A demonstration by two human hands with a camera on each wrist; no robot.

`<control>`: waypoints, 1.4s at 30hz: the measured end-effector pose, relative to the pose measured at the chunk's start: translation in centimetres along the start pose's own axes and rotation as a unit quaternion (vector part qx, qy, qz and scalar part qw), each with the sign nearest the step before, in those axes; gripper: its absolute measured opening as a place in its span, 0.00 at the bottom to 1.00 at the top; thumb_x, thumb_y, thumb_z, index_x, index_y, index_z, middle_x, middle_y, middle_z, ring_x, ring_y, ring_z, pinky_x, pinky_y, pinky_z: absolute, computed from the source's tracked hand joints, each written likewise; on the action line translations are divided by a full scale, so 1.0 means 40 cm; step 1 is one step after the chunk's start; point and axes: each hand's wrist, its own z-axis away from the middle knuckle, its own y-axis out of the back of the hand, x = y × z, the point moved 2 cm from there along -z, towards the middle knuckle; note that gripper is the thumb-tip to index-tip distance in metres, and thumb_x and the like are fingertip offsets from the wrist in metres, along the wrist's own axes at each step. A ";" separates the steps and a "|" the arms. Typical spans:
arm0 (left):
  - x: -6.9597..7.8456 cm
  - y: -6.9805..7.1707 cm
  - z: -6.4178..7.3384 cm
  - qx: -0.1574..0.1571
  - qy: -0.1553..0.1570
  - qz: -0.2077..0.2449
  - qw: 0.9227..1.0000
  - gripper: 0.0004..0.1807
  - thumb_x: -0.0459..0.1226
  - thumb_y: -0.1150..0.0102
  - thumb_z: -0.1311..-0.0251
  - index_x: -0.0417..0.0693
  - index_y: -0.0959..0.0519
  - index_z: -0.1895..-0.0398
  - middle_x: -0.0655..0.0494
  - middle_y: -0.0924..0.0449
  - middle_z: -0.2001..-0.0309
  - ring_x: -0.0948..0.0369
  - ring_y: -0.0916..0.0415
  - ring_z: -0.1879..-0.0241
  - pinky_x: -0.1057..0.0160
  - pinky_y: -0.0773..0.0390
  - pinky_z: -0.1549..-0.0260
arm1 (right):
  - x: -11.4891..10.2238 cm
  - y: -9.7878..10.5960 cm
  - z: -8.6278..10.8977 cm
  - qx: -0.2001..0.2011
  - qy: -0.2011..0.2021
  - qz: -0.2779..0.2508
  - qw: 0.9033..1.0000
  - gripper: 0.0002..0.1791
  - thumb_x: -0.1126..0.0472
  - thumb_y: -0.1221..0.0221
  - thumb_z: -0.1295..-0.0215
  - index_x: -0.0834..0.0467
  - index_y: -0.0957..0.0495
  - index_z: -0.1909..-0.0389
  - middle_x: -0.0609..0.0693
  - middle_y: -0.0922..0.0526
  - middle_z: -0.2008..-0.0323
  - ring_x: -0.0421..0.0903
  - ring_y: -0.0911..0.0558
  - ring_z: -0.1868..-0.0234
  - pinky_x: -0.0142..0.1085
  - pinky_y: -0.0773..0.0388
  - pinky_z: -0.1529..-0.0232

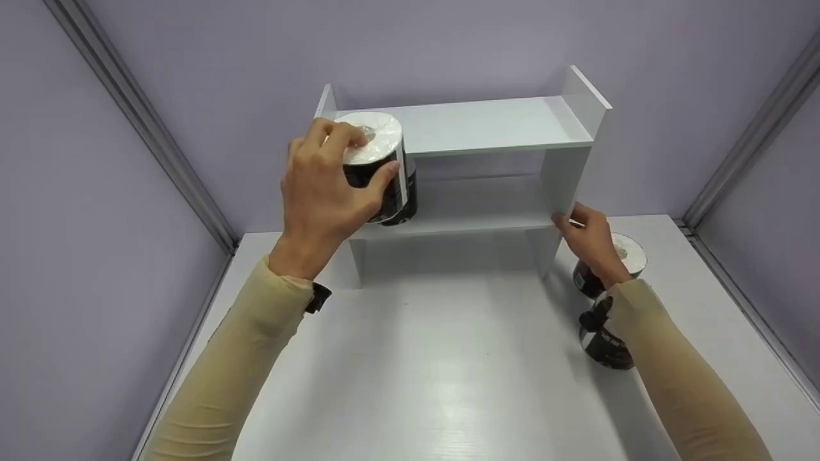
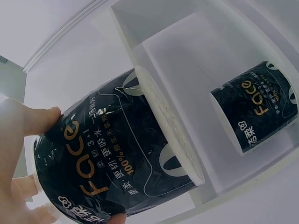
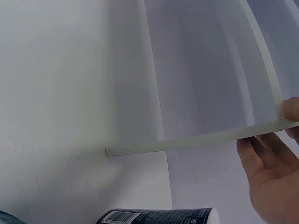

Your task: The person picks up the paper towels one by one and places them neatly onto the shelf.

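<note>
My left hand (image 1: 323,186) grips a paper roll (image 1: 378,182) in black wrapping by its upper part, fingers over the white top and thumb on the side. That roll is raised in front of the white shelf unit (image 1: 493,125), at its left end. Partly hidden behind it, a second black-wrapped paper roll (image 2: 257,107) stands on the middle board inside the left end. At the other end, my right hand (image 1: 589,237) holds the front edge of the right side panel (image 3: 201,141), thumb on the inner face and fingers outside.
Two more paper rolls stand on the white table (image 1: 423,371) right of the shelf unit: one roll (image 1: 631,256) behind my right wrist, the other roll (image 1: 608,349) nearer, partly under the forearm. Lilac walls (image 1: 128,256) with grey metal corner strips surround the table.
</note>
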 end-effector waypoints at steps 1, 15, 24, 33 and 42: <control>0.001 0.000 -0.001 -0.002 0.003 -0.002 1.000 0.25 0.55 0.22 0.43 0.47 0.18 0.55 0.50 0.18 0.51 0.45 0.24 0.53 0.47 0.23 0.52 | 0.001 0.000 0.000 0.001 -0.001 0.000 1.000 0.32 0.49 0.44 0.19 0.61 0.30 0.22 0.62 0.25 0.26 0.60 0.24 0.27 0.57 0.26 0.27; 0.004 0.003 -0.023 -0.005 0.014 -0.012 1.000 0.25 0.56 0.23 0.43 0.48 0.17 0.55 0.50 0.17 0.50 0.46 0.25 0.53 0.49 0.21 0.54 | 0.003 0.004 -0.004 0.003 -0.009 0.000 1.000 0.32 0.49 0.43 0.19 0.62 0.29 0.23 0.63 0.25 0.27 0.61 0.23 0.27 0.55 0.26 0.27; 0.003 0.005 -0.033 -0.010 0.024 -0.018 0.999 0.25 0.57 0.24 0.43 0.49 0.17 0.54 0.51 0.18 0.49 0.45 0.24 0.51 0.46 0.18 0.56 | 0.004 0.002 -0.001 0.002 0.005 -0.012 1.000 0.31 0.50 0.44 0.19 0.61 0.29 0.23 0.63 0.25 0.27 0.62 0.24 0.27 0.57 0.26 0.27; 0.011 0.003 -0.042 -0.013 0.027 -0.019 0.999 0.26 0.57 0.24 0.42 0.48 0.17 0.54 0.50 0.18 0.49 0.46 0.25 0.53 0.47 0.18 0.57 | 0.005 0.003 0.000 0.006 0.003 0.001 1.000 0.31 0.49 0.44 0.19 0.62 0.28 0.24 0.64 0.23 0.28 0.62 0.24 0.27 0.58 0.27 0.27; 0.019 0.004 -0.051 -0.003 0.018 -0.012 1.000 0.26 0.56 0.23 0.43 0.47 0.17 0.53 0.49 0.18 0.50 0.46 0.25 0.53 0.45 0.18 0.59 | 0.002 0.006 0.002 0.001 -0.002 -0.001 1.000 0.31 0.49 0.43 0.19 0.61 0.28 0.24 0.63 0.23 0.28 0.61 0.24 0.27 0.58 0.27 0.26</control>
